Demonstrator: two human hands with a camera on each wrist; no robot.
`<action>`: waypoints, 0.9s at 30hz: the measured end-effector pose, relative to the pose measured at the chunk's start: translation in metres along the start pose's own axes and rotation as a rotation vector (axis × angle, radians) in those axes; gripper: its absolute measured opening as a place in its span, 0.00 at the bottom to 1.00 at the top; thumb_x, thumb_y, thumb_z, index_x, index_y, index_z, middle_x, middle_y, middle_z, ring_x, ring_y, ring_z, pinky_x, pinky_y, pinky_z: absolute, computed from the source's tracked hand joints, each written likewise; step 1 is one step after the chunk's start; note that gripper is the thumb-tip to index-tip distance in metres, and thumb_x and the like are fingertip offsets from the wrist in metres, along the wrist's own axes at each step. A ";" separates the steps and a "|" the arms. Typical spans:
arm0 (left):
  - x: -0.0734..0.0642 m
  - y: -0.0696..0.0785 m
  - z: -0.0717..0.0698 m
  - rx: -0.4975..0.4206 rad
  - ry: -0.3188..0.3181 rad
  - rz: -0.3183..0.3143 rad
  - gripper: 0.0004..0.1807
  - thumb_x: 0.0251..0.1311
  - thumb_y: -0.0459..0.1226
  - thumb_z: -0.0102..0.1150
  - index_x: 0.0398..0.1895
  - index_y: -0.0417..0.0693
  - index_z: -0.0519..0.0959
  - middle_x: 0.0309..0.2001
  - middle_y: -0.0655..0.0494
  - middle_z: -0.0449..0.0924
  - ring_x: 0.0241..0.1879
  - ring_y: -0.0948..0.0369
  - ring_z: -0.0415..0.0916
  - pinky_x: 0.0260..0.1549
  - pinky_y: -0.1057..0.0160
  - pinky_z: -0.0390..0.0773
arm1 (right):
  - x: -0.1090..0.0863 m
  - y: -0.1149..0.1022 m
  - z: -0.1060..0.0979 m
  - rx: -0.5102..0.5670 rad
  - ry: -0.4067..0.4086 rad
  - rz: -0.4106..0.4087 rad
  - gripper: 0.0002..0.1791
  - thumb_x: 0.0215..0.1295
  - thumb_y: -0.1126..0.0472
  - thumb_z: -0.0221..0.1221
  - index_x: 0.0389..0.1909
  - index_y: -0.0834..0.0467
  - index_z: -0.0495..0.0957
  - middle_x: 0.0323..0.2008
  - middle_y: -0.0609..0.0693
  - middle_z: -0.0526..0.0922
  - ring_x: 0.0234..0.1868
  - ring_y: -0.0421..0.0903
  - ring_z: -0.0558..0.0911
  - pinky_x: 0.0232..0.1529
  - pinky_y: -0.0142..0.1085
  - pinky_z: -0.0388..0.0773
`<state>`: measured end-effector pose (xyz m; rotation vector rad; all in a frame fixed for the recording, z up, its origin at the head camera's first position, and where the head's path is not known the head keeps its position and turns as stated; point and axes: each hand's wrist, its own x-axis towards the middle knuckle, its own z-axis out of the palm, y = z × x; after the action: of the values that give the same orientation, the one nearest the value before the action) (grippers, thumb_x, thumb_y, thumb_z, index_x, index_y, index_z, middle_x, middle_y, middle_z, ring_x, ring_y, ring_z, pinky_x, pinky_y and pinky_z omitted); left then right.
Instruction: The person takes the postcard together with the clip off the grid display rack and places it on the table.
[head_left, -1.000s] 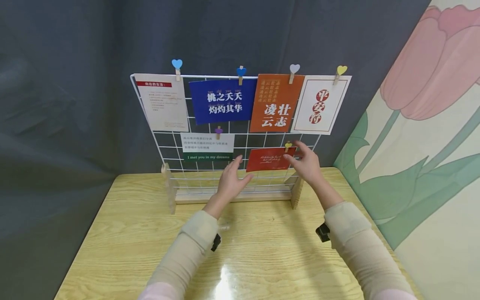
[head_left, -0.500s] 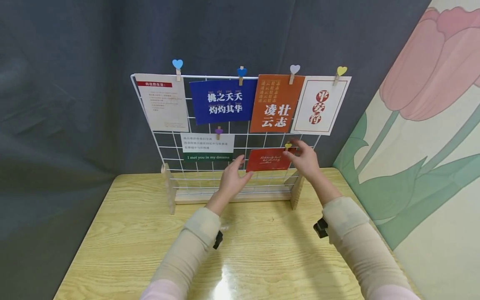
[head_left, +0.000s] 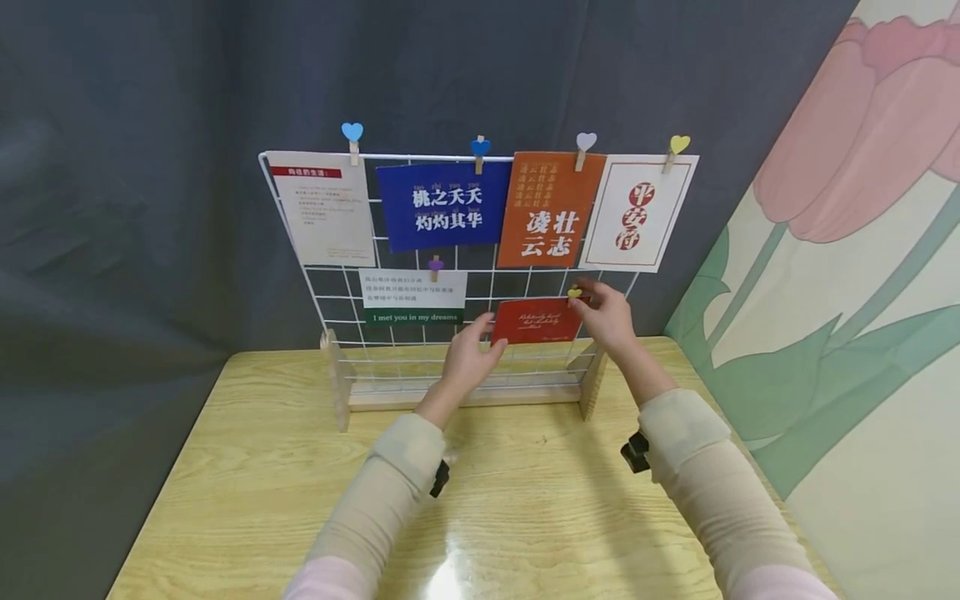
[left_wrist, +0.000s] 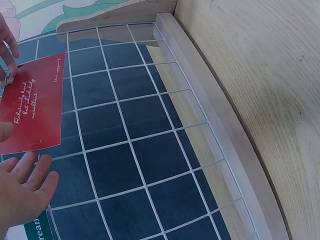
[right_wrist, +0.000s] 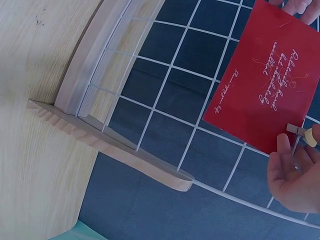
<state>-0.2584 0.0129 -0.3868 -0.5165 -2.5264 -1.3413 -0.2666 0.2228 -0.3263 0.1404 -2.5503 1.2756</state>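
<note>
A red card [head_left: 536, 322] with white script hangs low on the right of a white wire grid [head_left: 480, 287]. At its top right corner is a small wooden clothespin [right_wrist: 295, 129] with a yellow heart. My right hand [head_left: 609, 319] pinches the clothespin, fingers close against the card's corner. My left hand [head_left: 468, 354] is at the card's left edge with fingers spread. In the left wrist view its fingertips [left_wrist: 42, 167] lie right at that edge, and the thumb [left_wrist: 5, 131] overlaps the card's face.
Above hang a white card [head_left: 321, 208], a blue card [head_left: 442, 237], an orange card [head_left: 551, 187] and a red-lettered white card [head_left: 667, 217], each under a heart clothespin. A green-and-white card [head_left: 412, 292] hangs left. Wooden feet [head_left: 337, 387] hold the grid on a wooden table [head_left: 262, 483].
My left hand has moved slightly right, up to the red card's edge. The right hand stays at the clothespin with its fingers drawn a little closer around it.
</note>
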 end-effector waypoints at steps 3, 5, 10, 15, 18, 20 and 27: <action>0.000 0.001 0.001 0.003 0.024 0.026 0.23 0.53 0.37 0.56 0.52 0.39 0.67 0.43 0.49 0.76 0.44 0.56 0.71 0.47 0.58 0.68 | 0.002 -0.001 0.001 0.006 0.012 0.018 0.18 0.60 0.66 0.51 0.51 0.68 0.68 0.39 0.63 0.76 0.40 0.55 0.75 0.38 0.42 0.73; 0.000 0.001 0.002 -0.002 0.039 0.042 0.22 0.53 0.37 0.56 0.51 0.39 0.68 0.42 0.49 0.76 0.43 0.57 0.72 0.46 0.58 0.68 | 0.003 -0.002 0.001 0.026 0.016 0.033 0.18 0.60 0.66 0.50 0.51 0.68 0.68 0.38 0.64 0.77 0.39 0.55 0.76 0.37 0.41 0.73; 0.002 0.003 0.003 -0.014 0.053 0.064 0.19 0.53 0.37 0.55 0.49 0.40 0.70 0.40 0.50 0.76 0.40 0.58 0.73 0.44 0.60 0.70 | 0.007 -0.002 0.002 0.084 0.019 0.065 0.16 0.60 0.68 0.49 0.49 0.70 0.69 0.37 0.65 0.77 0.37 0.55 0.77 0.37 0.37 0.74; 0.004 0.004 0.006 -0.009 0.076 0.075 0.15 0.52 0.33 0.55 0.44 0.38 0.72 0.36 0.50 0.77 0.36 0.58 0.74 0.38 0.64 0.72 | 0.008 -0.001 0.002 0.107 0.026 0.071 0.15 0.60 0.69 0.49 0.47 0.71 0.70 0.37 0.66 0.77 0.36 0.56 0.77 0.39 0.39 0.75; 0.005 0.006 0.007 -0.030 0.098 0.069 0.13 0.52 0.31 0.55 0.42 0.37 0.74 0.34 0.49 0.77 0.33 0.58 0.75 0.34 0.66 0.74 | 0.008 0.001 0.002 0.126 0.037 0.074 0.14 0.60 0.69 0.50 0.46 0.71 0.71 0.37 0.66 0.77 0.36 0.55 0.77 0.39 0.41 0.74; 0.005 0.006 0.008 -0.053 0.108 0.056 0.12 0.51 0.29 0.55 0.41 0.37 0.75 0.32 0.48 0.78 0.32 0.58 0.75 0.32 0.68 0.75 | 0.009 0.001 0.002 0.159 0.046 0.076 0.14 0.59 0.70 0.51 0.45 0.72 0.71 0.37 0.66 0.76 0.35 0.54 0.77 0.39 0.41 0.75; 0.004 0.006 0.009 -0.077 0.122 0.020 0.08 0.52 0.29 0.54 0.35 0.39 0.78 0.28 0.51 0.79 0.27 0.60 0.74 0.26 0.68 0.75 | 0.009 0.003 0.003 0.206 0.056 0.070 0.12 0.58 0.69 0.52 0.41 0.72 0.74 0.36 0.66 0.77 0.32 0.50 0.78 0.38 0.42 0.75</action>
<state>-0.2597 0.0241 -0.3859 -0.4584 -2.3741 -1.4225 -0.2768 0.2230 -0.3275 0.0563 -2.3919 1.5452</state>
